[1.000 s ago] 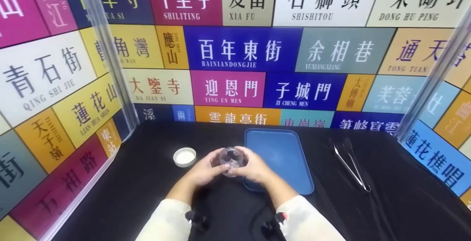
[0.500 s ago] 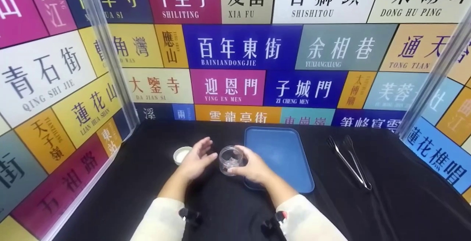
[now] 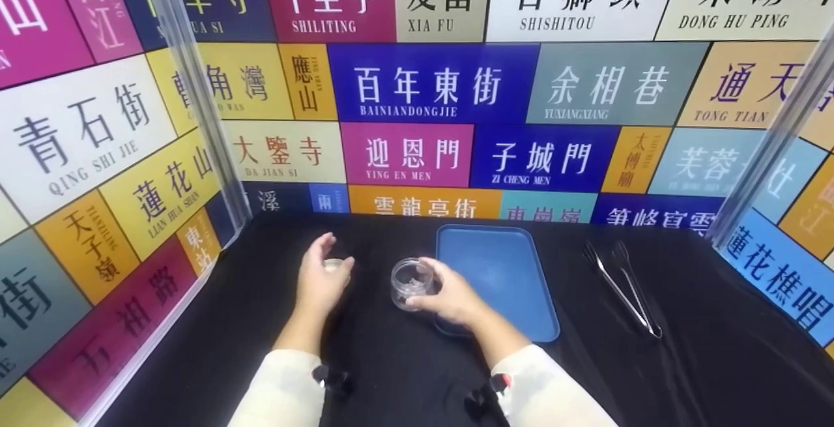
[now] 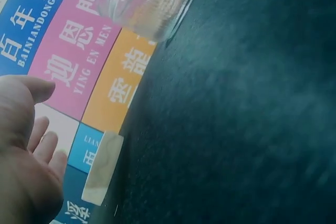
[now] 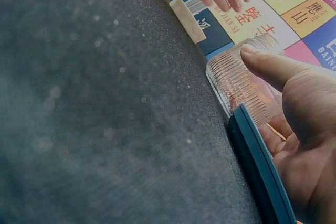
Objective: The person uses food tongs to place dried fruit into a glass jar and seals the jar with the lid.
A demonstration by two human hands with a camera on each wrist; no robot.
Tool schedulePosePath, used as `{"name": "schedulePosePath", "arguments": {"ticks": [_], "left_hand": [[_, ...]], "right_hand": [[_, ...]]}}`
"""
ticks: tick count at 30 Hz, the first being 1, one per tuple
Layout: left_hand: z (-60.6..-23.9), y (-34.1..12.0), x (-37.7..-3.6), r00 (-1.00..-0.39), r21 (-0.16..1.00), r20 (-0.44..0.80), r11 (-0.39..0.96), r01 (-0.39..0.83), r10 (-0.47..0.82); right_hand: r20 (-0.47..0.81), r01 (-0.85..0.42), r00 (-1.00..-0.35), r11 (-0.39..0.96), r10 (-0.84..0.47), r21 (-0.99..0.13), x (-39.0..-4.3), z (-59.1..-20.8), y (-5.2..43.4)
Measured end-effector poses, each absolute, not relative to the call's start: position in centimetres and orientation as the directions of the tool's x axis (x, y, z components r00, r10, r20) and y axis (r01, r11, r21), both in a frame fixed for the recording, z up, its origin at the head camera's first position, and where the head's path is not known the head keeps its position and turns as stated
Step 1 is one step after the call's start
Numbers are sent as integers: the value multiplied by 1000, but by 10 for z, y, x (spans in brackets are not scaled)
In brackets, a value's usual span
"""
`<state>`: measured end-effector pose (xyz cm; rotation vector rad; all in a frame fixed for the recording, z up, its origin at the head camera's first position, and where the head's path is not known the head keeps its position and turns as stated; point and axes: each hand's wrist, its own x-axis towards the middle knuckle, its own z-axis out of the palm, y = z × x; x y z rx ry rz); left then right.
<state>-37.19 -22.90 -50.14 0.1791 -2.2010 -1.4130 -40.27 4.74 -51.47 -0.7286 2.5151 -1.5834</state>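
Observation:
My right hand (image 3: 453,298) grips a small clear jar (image 3: 402,291) around its side, thumb toward the front. The ribbed wall of the jar shows in the right wrist view, standing upright on the black cloth, with a little unclear stuff at its bottom. To the left, my left hand (image 3: 317,287) hovers beside a white round lid (image 3: 333,264), fingers and thumb apart and nothing between them. In the left wrist view the lid (image 4: 103,169) lies on the cloth, a little away from the fingers. My hand partly hides it in the head view.
A blue tray (image 3: 498,283) lies right of the jar, its near left edge close to my right hand. Metal tongs (image 3: 627,293) rest further right on the black-covered table (image 3: 391,375). Panels with printed signs (image 3: 430,81) enclose the back and sides.
My left hand has let go of the jar and moved left to the lid. The right hand keeps holding the jar in about the same place.

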Motion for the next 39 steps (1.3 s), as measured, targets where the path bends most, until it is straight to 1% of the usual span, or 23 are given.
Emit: {"name": "schedulePosePath", "arguments": {"ticks": [4, 10, 14, 21, 27, 32, 39], "left_hand": [[-507, -235, -373, -851, 873, 315, 479, 87, -421], [-513, -239, -370, -886, 841, 186, 535, -80, -425], [-515, -242, -368, -896, 808, 133, 569, -150, -424], [-516, -245, -366, -907, 753, 130, 635, -172, -401], [-515, -246, -364, -913, 714, 142, 679, -173, -382], [-514, -243, -367, -915, 760, 143, 634, -142, -377], [-514, -245, -365, -897, 821, 164, 561, -106, -410]], "right_hand": [[176, -350, -883, 360, -436, -865, -402, -516, 51], [176, -350, -885, 367, -430, -862, -402, -517, 52], [180, -356, -884, 371, -432, -858, -402, -516, 50], [157, -339, -889, 388, -429, -857, -401, -515, 49], [168, -352, -882, 378, -441, -856, -401, -514, 48], [178, -360, -882, 381, -435, -852, -401, -514, 51], [170, -361, -881, 395, -441, -845, -400, -514, 48]]}}
